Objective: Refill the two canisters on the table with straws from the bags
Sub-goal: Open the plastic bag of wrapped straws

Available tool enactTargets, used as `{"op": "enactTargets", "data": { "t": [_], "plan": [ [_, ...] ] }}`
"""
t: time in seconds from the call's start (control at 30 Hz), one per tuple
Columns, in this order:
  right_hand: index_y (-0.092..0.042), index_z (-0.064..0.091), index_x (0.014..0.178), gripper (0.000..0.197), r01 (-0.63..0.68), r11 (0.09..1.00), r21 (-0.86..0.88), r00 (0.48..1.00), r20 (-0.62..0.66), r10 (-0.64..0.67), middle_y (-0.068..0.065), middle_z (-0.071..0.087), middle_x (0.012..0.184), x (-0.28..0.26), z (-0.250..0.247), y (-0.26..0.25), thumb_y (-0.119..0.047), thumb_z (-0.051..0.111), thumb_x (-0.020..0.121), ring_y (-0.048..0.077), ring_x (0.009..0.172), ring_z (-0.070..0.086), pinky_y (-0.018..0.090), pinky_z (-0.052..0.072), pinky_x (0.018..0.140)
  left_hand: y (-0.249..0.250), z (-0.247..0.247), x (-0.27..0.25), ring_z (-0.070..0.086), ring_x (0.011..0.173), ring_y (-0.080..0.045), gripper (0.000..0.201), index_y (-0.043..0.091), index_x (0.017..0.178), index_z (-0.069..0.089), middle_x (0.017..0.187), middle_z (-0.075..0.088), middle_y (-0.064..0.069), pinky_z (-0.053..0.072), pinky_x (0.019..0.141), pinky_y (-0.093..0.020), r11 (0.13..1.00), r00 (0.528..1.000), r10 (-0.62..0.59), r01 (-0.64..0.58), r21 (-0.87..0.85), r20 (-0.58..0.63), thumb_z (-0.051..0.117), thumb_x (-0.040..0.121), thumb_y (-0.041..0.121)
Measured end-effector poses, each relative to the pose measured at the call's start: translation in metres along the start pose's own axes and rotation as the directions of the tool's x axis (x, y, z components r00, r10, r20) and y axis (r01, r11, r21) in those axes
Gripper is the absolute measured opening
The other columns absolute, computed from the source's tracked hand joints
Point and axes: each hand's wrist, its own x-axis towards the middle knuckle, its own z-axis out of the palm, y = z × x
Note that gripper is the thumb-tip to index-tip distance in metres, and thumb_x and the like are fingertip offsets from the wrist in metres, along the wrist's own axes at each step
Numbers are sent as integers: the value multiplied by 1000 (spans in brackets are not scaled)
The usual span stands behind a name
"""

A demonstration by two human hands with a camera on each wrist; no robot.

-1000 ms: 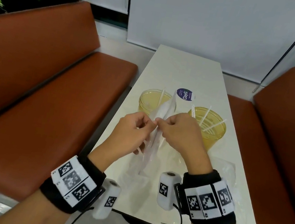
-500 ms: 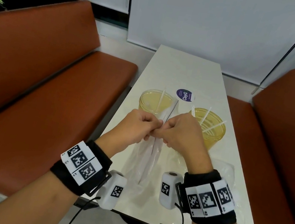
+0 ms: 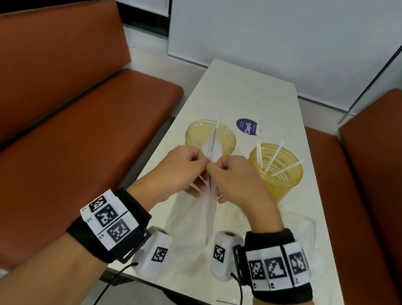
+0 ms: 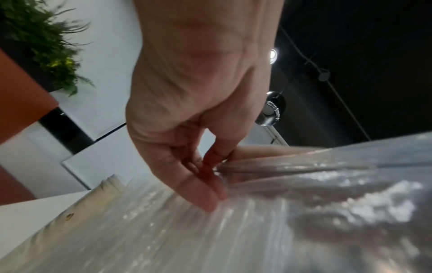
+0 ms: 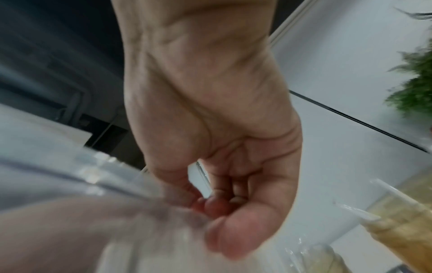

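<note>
Both hands are closed in a pinch on the same thing: the left hand (image 3: 178, 167) and the right hand (image 3: 237, 179) meet knuckle to knuckle above the bench (image 3: 242, 92), each gripping one side of the top of a clear plastic bag (image 3: 199, 216) of straws. In the left wrist view the thumb and fingertips (image 4: 205, 195) squeeze a fold of the film; in the right wrist view the thumb and curled fingers (image 5: 224, 238) clamp the other side. Neither hand holds anything else. The bag hangs upright between them, its lower part draped on the near end of the bench, its top reaching up in front of the left canister (image 3: 210, 138).

That canister, amber and open, holds what looks like a single straw. The right canister (image 3: 276, 171), just beside it, has a few loose straws (image 3: 273, 157) leaning out. A second clear bag (image 3: 298, 231) lies flat on the bench to the right, and a round sticker (image 3: 247, 126) sits behind the canisters.

My judgement is that the hands are pulling the bag's mouth apart. The risks follow from that:
- A sudden tear could let the film split far down, spilling straws across the bench or onto the floor.
- A jerk when the seal gives could swing a hand into either canister, both close by, and tip it.
- Slippery film may slide out of the pinch, dropping the bag.
</note>
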Motion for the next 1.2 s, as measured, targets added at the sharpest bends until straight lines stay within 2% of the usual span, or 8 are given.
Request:
{"op": "enactTargets", "data": {
  "t": [0.27, 0.43, 0.5, 0.7, 0.8, 1.0, 1.1, 1.2],
  "plan": [
    [-15, 38, 61, 33, -87, 905, -417, 942, -330, -62, 0, 40, 59, 2, -2, 2, -25, 51, 89, 24, 62, 47, 26, 22, 44, 5, -2, -9, 75, 58, -23, 9, 3, 81, 55, 81, 73, -15, 64, 63, -44, 987, 987, 68, -45, 157, -146, 59, 90, 6],
    [-12, 53, 85, 9, -74, 890, -450, 938, -335, -92, 3, 53, 78, -3, -12, -4, -5, 59, 82, 25, 73, 55, 27, 41, 55, 14, -14, -16, 72, 52, -21, 14, 15, 89, 57, 72, 70, -10, 63, 55, -45, 895, 963, 224, -143, 423, -149, 60, 86, 1],
    [-15, 63, 101, 25, -46, 861, -506, 954, -277, -112, 3, 60, 93, -4, -14, -8, 1, 56, 84, 26, 82, 61, 31, 48, 64, 18, -18, -18, 72, 55, -25, 27, 23, 85, 68, 68, 68, -4, 63, 57, -42, 830, 962, 247, -147, 538, -119, 49, 89, 4],
    [-12, 69, 106, 22, -159, 812, -562, 956, -292, -15, 7, 66, 101, 2, -17, 0, -24, 59, 91, 28, 86, 64, 31, 48, 65, 23, -38, -19, 70, 73, -11, 24, 24, 80, 81, 62, 69, 13, 60, 76, -32, 726, 962, 193, -9, 688, -191, 77, 80, 48],
    [-18, 68, 108, 31, -182, 817, -547, 960, -278, 28, 2, 67, 106, 7, -26, 7, -36, 71, 83, 25, 96, 66, 30, 50, 71, 27, -51, -23, 67, 83, -12, 17, 29, 92, 80, 79, 69, 15, 58, 80, -32, 672, 972, 155, 26, 740, -175, 83, 76, 35],
    [-38, 72, 106, 34, -223, 774, -593, 970, -210, 119, -3, 61, 120, 6, -47, 21, -12, 64, 88, 23, 108, 61, 29, 41, 73, 17, -82, -26, 65, 107, -21, 47, 45, 124, 68, 132, 64, 11, 57, 89, -38, 491, 992, 122, -25, 871, -41, 54, 94, 11],
    [-35, 73, 107, 26, -232, 748, -622, 969, -216, 120, 0, 58, 123, 3, -46, 23, -19, 69, 87, 24, 111, 58, 33, 50, 78, 12, -88, -26, 61, 113, -16, 51, 41, 140, 57, 140, 57, 12, 53, 100, -40, 551, 992, 94, -123, 826, 85, 52, 98, 13],
    [-22, 73, 101, 27, -157, 758, -634, 953, -297, -51, 3, 64, 106, 2, -37, 11, -45, 68, 88, 23, 95, 61, 32, 51, 72, 10, -81, -25, 59, 93, -7, 66, 32, 151, 45, 141, 53, 14, 49, 95, -33, 582, 981, 128, -194, 790, 147, 57, 91, 9]
  ]
}}
